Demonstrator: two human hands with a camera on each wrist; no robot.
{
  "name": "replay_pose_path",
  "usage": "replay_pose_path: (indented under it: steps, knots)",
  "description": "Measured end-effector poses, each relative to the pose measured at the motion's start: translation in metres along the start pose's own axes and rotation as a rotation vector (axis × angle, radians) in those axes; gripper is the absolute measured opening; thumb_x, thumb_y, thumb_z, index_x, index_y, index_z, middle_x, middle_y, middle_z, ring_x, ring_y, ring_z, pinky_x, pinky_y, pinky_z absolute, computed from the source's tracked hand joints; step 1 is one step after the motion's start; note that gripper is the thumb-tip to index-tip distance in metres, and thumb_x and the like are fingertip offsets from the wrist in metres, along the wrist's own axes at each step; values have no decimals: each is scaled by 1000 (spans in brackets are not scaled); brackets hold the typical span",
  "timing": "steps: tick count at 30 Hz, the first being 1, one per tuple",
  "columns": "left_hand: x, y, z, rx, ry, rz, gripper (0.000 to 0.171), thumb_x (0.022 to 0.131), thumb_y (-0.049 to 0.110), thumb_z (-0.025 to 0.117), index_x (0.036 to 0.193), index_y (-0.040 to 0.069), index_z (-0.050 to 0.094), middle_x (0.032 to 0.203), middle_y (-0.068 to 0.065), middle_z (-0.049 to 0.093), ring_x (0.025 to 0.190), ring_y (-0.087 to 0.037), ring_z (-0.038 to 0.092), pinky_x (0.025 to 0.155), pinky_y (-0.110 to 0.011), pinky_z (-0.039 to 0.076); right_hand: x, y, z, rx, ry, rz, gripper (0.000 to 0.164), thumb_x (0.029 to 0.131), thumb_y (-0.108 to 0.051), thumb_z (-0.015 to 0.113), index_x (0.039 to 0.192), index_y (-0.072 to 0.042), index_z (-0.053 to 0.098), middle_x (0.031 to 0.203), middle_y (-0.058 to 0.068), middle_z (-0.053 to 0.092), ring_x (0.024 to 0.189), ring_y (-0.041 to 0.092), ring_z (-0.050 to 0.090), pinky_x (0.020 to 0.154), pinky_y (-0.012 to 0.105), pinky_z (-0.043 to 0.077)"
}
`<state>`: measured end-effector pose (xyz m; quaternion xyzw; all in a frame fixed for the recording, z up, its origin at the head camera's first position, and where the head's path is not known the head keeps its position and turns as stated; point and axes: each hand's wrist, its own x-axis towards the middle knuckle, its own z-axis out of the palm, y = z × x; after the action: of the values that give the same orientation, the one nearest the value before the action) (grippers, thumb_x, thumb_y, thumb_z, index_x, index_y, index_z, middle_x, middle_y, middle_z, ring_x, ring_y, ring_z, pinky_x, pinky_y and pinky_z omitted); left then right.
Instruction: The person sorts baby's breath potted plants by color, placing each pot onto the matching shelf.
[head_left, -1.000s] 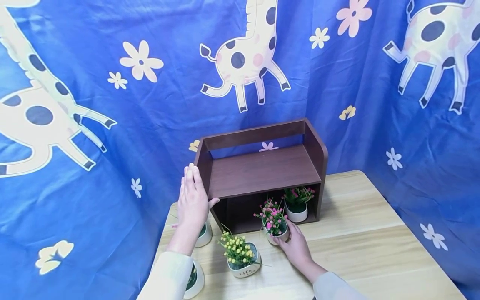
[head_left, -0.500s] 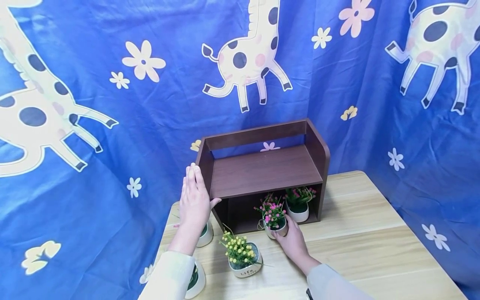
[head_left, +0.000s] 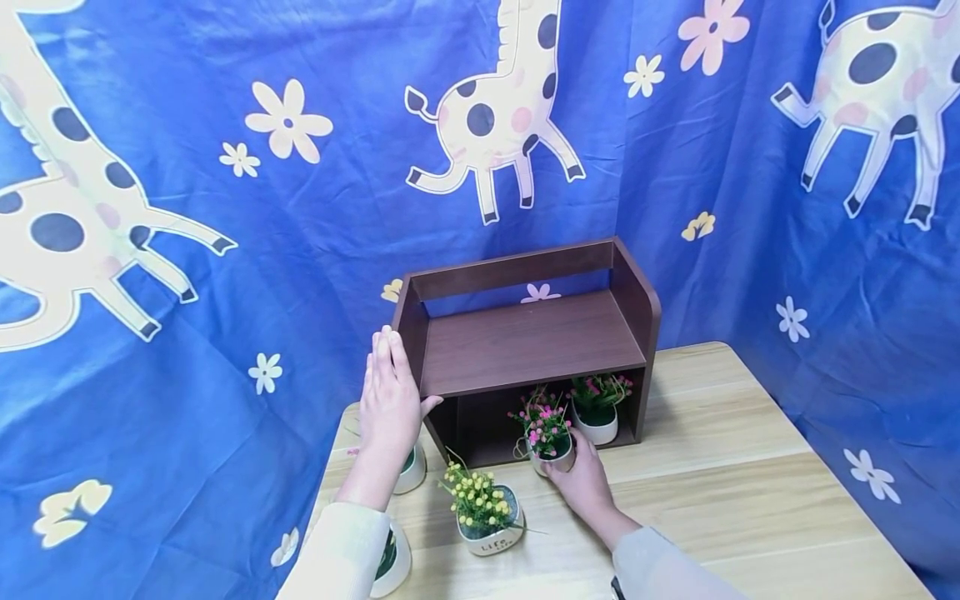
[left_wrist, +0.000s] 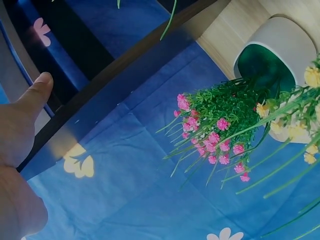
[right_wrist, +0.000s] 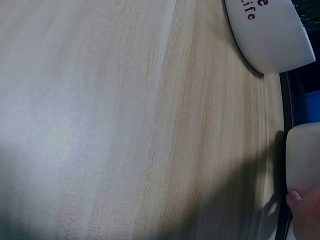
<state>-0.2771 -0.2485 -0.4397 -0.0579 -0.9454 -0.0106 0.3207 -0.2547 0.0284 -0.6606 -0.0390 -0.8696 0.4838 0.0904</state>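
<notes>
Among five pots (head_left: pixel 564 463), the right hand (head_left: pixel 588 487) grips one; the left hand (head_left: pixel 388 408) lies flat.

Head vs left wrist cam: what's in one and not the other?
Head only: the right hand and the white pot it grips, another white pot in the lower compartment, and the curtain's giraffes.

Left wrist only: a nearly whole pink-flowered spray leaning from its pot; in the head view the left arm blocks most of it.

Both: left hand, dark brown shelf, blue curtain, light wood tabletop, yellow flowers.
</notes>
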Motion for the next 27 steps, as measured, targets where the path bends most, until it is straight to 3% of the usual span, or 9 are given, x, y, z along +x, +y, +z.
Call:
replay_pose_path:
  steps: [14, 27]
  knots:
    - [2, -2, -2, -7, -13, 0, 145, 59, 44, 96, 160, 0, 1, 168, -23, 6, 158, -34, 12, 127, -49, 25, 8, -6, 2, 26, 12, 5, 79, 79, -26, 86, 145, -6, 47, 142, 22, 55, 130, 42, 56, 113, 56, 43]
    - [-3, 0, -1, 6, -19, -4, 146, 60, 46, 95, 160, 0, 0, 169, -22, 4, 158, -34, 12, 127, -48, 25, 20, -11, 7, -27, 68, 9, 76, 77, -33, 87, 141, -10, 55, 133, 22, 65, 121, 41, 63, 103, 56, 51]
